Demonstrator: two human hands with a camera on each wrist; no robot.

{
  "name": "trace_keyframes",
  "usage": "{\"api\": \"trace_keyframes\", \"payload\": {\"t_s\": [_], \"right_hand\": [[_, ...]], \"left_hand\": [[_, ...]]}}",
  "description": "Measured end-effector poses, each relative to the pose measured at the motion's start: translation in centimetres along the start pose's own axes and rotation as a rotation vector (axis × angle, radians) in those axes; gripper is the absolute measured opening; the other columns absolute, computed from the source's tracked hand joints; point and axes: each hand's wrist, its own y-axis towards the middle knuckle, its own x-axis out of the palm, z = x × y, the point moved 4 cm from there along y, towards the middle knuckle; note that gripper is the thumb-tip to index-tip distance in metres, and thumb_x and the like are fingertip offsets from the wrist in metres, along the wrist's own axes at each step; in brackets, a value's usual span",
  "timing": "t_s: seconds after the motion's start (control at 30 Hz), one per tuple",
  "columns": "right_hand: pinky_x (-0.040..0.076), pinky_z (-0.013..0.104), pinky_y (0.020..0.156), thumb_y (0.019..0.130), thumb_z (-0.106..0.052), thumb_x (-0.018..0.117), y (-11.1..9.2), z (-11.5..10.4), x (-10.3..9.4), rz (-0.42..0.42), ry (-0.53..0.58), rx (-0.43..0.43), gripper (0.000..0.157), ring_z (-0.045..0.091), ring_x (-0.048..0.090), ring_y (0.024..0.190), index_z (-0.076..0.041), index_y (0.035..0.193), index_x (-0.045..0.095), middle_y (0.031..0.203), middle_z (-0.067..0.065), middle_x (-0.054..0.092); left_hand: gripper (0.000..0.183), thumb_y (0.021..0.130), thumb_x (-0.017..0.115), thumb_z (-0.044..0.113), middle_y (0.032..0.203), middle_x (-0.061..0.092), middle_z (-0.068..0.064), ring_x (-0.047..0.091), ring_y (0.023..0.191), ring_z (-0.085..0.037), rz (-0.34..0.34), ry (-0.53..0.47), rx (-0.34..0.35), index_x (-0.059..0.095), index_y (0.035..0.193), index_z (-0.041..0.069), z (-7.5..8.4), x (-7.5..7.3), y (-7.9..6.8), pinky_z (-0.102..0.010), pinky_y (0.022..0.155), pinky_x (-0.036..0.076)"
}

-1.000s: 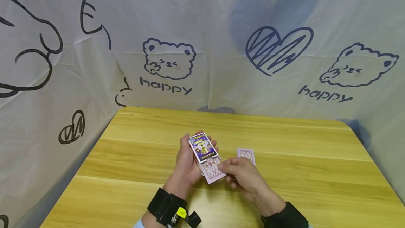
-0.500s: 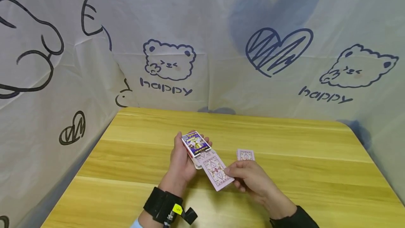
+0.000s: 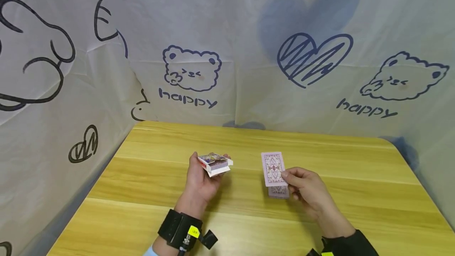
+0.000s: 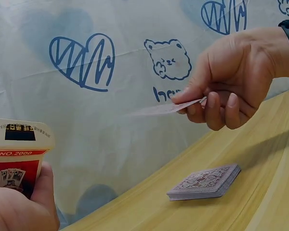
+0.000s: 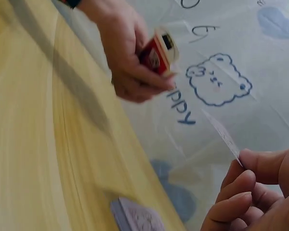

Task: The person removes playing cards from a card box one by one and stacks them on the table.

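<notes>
Over there, the right hand pinches a card raised above the stack on the tabletop; at left, the left hand's grip holds the box. I'd lower the card flat, edges matched.

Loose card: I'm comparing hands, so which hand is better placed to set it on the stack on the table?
Probably the right hand: it pinches the loose card in the air near the stack, while the left hand holds the card box farther from it.
</notes>
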Motion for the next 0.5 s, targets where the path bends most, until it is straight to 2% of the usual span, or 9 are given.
{"api": "trace_keyframes", "payload": {"t_s": [0.17, 0.3, 0.5], "right_hand": [[0.041, 0.022, 0.049, 0.091, -0.025, 0.068, 0.6, 0.7, -1.9, 0.078, -0.143, -0.002, 0.027, 0.011, 0.048, 0.061, -0.001, 0.102, 0.064, 0.076, 0.000, 0.057], [0.042, 0.023, 0.049, 0.092, -0.029, 0.066, 1.1, 1.3, -3.5, 0.130, -0.254, 0.011, 0.033, 0.012, 0.050, 0.062, 0.002, 0.103, 0.064, 0.076, 0.003, 0.058], [0.043, 0.025, 0.049, 0.092, -0.029, 0.065, 1.8, 2.3, -4.3, 0.136, -0.317, 0.020, 0.035, 0.014, 0.050, 0.060, 0.005, 0.100, 0.066, 0.072, 0.004, 0.058]], "left_hand": [[0.072, 0.101, 0.020, 0.057, 0.151, 0.022, -0.025, 0.046, 0.124, -0.035, 0.017, 0.032, 0.006, 0.006, 0.151, 0.007, -0.2, 0.0, 0.0, -0.040, 0.096, 0.051], [0.069, 0.100, 0.020, 0.059, 0.137, 0.036, -0.021, 0.050, 0.118, -0.030, 0.005, 0.052, 0.001, 0.017, 0.148, 0.010, -0.3, 0.3, -0.1, -0.041, 0.095, 0.052], [0.074, 0.097, 0.023, 0.066, 0.126, 0.046, -0.017, 0.059, 0.102, -0.025, -0.014, 0.057, -0.014, 0.025, 0.147, 0.012, -0.3, 0.4, -0.2, -0.037, 0.087, 0.055]]}}
